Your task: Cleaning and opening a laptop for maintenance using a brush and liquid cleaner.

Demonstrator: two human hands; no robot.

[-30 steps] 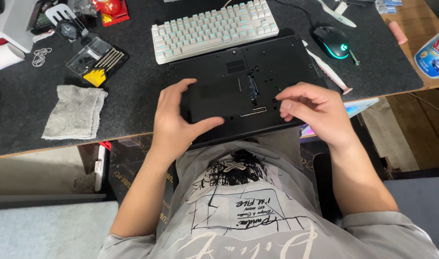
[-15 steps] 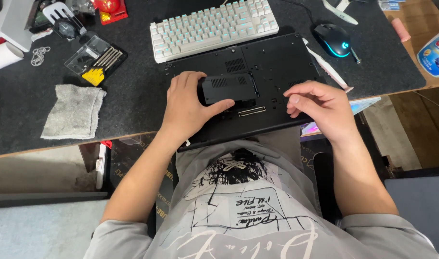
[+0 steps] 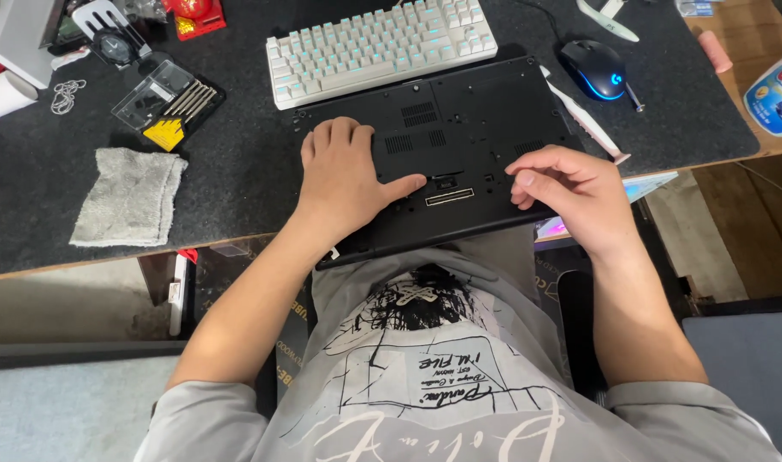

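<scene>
I see the black laptop (image 3: 459, 145) lying bottom-up at the near edge of the counter (image 3: 237, 188), just in front of the white keyboard (image 3: 378, 47). My left hand (image 3: 344, 175) presses flat on its left part, fingers together and thumb stretched toward the middle, holding nothing. My right hand (image 3: 570, 197) rests on the right front corner, fingers curled loosely (empty, as far as I can tell). A grey cloth (image 3: 130, 197) lies well to the left.
</scene>
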